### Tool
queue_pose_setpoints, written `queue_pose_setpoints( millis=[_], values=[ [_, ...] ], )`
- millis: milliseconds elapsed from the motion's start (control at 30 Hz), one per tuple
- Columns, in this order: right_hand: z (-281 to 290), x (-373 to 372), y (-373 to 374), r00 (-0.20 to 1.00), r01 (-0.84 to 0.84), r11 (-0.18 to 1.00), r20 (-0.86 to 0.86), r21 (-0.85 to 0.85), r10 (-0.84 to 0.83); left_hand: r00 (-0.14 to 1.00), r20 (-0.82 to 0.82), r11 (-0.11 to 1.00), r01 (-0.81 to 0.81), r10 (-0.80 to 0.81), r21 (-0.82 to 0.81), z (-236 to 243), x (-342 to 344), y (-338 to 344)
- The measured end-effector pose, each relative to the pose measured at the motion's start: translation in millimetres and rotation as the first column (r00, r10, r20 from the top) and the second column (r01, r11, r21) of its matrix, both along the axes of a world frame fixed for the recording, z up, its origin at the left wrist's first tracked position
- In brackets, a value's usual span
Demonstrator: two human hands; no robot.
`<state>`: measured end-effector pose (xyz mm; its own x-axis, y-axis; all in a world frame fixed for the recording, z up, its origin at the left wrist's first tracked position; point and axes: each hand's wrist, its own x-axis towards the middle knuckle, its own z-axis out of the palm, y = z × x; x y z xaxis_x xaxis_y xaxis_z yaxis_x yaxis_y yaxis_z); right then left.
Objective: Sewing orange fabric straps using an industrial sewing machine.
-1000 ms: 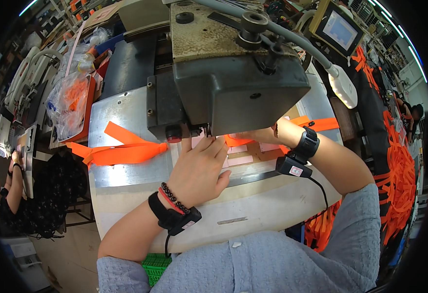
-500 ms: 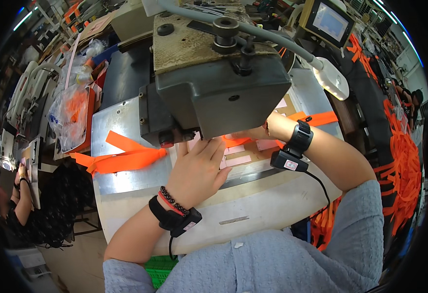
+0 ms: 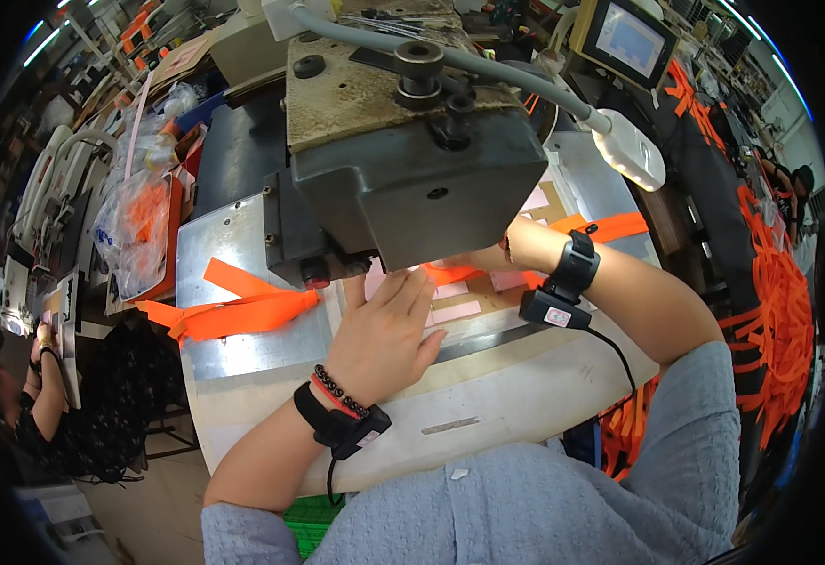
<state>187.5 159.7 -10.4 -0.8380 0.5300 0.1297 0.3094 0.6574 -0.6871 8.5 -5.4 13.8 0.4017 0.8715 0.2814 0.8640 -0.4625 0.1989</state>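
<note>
My left hand (image 3: 377, 337) lies flat with its fingers stretched out, the fingertips reaching under the front of a dark machine head (image 3: 422, 207). Below that head is a brown cardboard-like plate (image 3: 499, 298) with pink pieces (image 3: 456, 312) on it. My right hand (image 3: 489, 257) comes in from the right beside the orange fabric strip (image 3: 447, 274); the machine head hides most of its fingers. More orange strip (image 3: 248, 314) lies folded on the metal plate at the left, and an orange end (image 3: 619, 224) extends to the right of my right wrist.
A white lamp (image 3: 631, 151) on a grey bendable arm hangs at the right, below a screen (image 3: 626, 42). Bagged orange pieces fill a red bin (image 3: 169, 231) at the left. Orange strips (image 3: 775, 320) hang far right. Another person (image 3: 40, 395) works at the left.
The view has shifted slightly. Both hands stay nearly in place under the machine head, and the orange strip looks much the same.
</note>
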Motion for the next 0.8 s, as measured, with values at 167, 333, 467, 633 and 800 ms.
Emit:
queue_pose_setpoints(
  millis=[167,333,467,633,800],
  values=[
    [25,9,-26,0.996,0.069,0.977,-0.074,0.204,-0.055,1.000,0.019,0.999,-0.023,0.024,-0.022,-3,0,-2],
    [21,24,-42,0.995,0.067,0.902,-0.101,0.427,-0.026,0.999,0.045,1.000,-0.001,0.001,0.002,-5,0,-2],
    [14,23,-44,0.993,0.100,0.931,-0.090,0.351,-0.073,1.000,0.028,1.000,-0.001,0.002,-0.003,-6,-1,-2],
    [16,19,-47,0.992,0.120,0.932,0.003,0.342,-0.128,1.000,0.026,1.000,-0.008,0.008,-0.015,-6,-1,-3],
    [19,18,-49,0.990,0.137,0.891,-0.041,0.433,-0.132,0.996,-0.019,0.995,-0.080,0.082,0.066,-3,3,-6]
  ],
)
